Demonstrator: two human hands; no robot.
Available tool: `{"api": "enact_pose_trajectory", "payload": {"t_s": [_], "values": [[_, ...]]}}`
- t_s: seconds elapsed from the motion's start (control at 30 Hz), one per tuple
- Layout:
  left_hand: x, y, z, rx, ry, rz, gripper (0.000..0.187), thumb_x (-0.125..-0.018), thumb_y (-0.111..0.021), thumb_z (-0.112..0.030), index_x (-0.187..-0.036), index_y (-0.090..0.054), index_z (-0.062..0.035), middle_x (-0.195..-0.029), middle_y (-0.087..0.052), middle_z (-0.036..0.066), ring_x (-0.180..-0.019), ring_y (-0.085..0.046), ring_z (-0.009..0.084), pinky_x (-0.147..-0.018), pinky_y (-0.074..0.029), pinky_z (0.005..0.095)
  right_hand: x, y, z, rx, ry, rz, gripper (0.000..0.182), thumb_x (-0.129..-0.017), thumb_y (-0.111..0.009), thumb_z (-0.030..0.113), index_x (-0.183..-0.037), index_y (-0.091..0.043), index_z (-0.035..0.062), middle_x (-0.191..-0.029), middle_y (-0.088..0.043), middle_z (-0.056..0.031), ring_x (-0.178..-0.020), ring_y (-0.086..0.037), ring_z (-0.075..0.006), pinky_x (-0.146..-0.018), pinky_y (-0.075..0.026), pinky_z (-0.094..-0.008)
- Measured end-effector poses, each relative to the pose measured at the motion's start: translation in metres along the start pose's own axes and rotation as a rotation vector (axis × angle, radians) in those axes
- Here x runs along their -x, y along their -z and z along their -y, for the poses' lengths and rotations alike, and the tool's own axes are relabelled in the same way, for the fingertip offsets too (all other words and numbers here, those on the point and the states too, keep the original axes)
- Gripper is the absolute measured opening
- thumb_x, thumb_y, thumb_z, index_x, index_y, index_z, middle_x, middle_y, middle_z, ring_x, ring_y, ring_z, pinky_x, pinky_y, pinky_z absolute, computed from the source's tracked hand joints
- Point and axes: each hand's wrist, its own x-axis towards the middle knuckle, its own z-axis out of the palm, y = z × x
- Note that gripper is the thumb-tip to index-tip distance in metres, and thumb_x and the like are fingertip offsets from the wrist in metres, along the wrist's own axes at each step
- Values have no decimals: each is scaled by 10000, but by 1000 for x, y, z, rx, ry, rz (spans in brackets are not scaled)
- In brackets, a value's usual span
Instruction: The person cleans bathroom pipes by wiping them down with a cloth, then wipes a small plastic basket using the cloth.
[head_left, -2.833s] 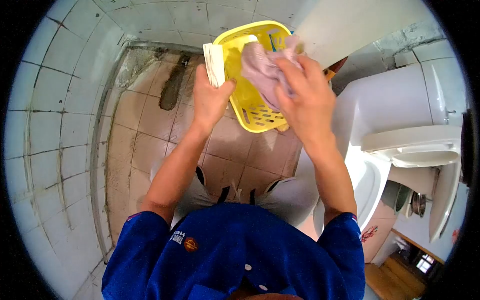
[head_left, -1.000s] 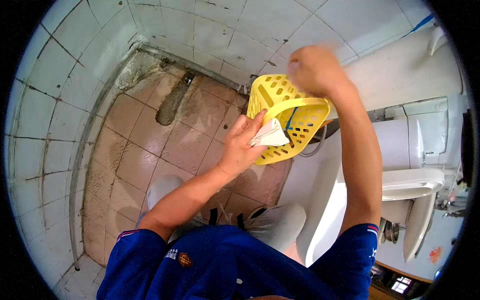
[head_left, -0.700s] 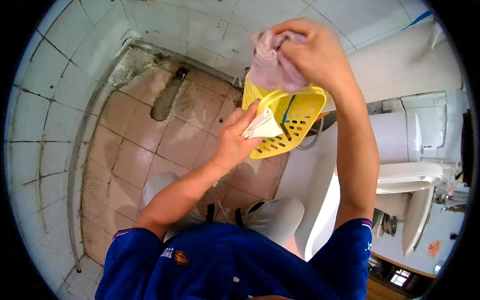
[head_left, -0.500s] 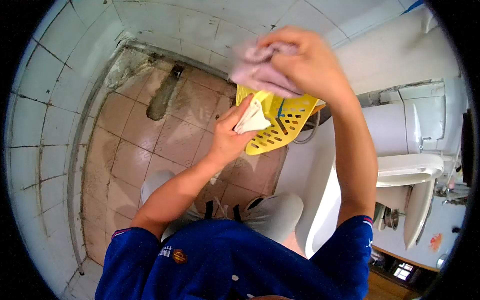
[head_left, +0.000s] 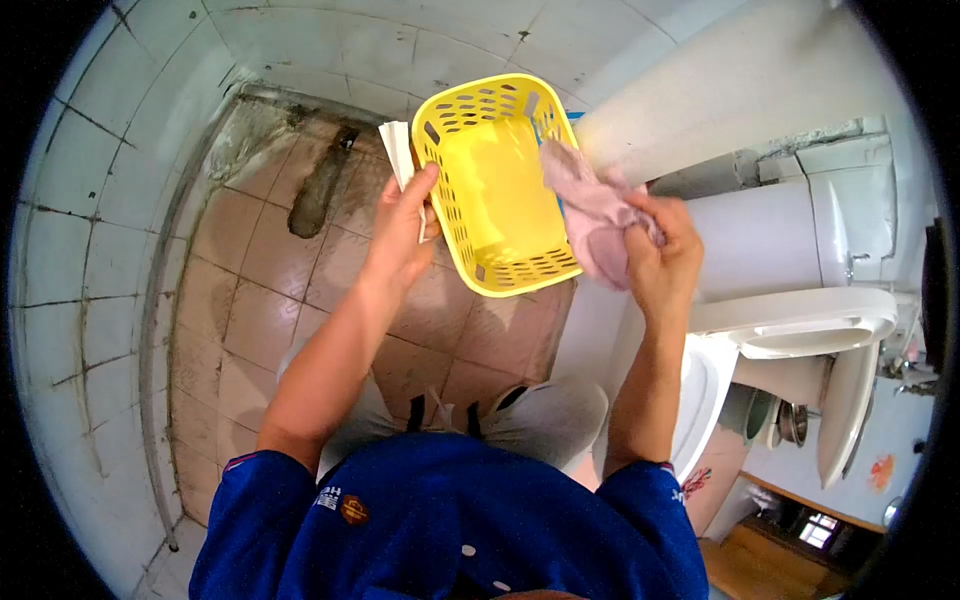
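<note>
A yellow plastic basket [head_left: 500, 185] with slotted walls is held up in front of me, its inside facing me. My left hand [head_left: 405, 220] grips its left rim, thumb on the near side. A folded white cloth [head_left: 397, 150] is pinched in that same hand and sticks up along the basket's outer wall. My right hand [head_left: 665, 245] is closed on a crumpled pink cloth [head_left: 595, 210], which hangs over the basket's right rim. Part of the basket's right side is hidden behind the cloth.
Brown floor tiles [head_left: 270, 245] lie below, with a dark drain slot [head_left: 322, 190] near the wall. White wall tiles [head_left: 90, 250] rise on the left. To the right are a toilet [head_left: 800, 325] and a white basin-like edge [head_left: 705, 390] by my right forearm.
The basket has turned so its inside now faces me. My right hand has moved down and right with the pink cloth, and my left hand has shifted a little left.
</note>
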Motion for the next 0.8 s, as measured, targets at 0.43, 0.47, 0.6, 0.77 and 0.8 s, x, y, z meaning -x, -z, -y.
{"api": "enact_pose_trajectory", "payload": {"t_s": [0.43,0.47,0.6,0.77,0.8], "values": [[-12,0,-12,278,157,-10,213,-914,-678,-199,-1061,-601,-66,-835,-650,-14,-463,-389,-26,-358,-266,115,57,-33,-1,-535,-278,-305,401,-765,-525,-77,-1142,-653,-24,-1092,-629,-88,-1047,-585,-167,-944,-439,-283],[-9,-3,-15,241,151,-34,185,-958,-614,-209,-1080,-586,-73,-817,-633,-19,-460,-398,-14,-376,-327,126,50,-33,4,-536,-266,-320,386,-771,-523,-81,-1130,-655,-27,-1095,-619,-92,-1053,-579,-170,-953,-427,-283],[-3,-20,-8,-292,-358,-5,346,-1022,-482,-258,-1331,-487,-103,-863,-610,-17,-547,-485,34,-439,-384,188,32,-35,12,-564,-265,-337,371,-777,-528,-73,-1122,-658,-28,-1082,-619,-89,-1044,-579,-175,-951,-425,-283],[-2,5,-12,-569,-455,299,776,-761,-781,-522,-1285,-520,-12,-1081,-631,34,-986,-569,98,-832,-470,254,16,-36,18,-691,-327,-437,334,-778,-547,-49,-1085,-674,-11,-1052,-621,-79,-1017,-579,-172,-918,-446,-292],[-4,6,-13,-611,-479,298,774,-749,-788,-517,-1269,-525,-8,-1095,-631,39,-993,-570,102,-845,-472,262,19,-40,20,-691,-331,-440,334,-778,-547,-49,-1085,-674,-11,-1052,-621,-79,-1017,-579,-172,-918,-446,-292]]}}
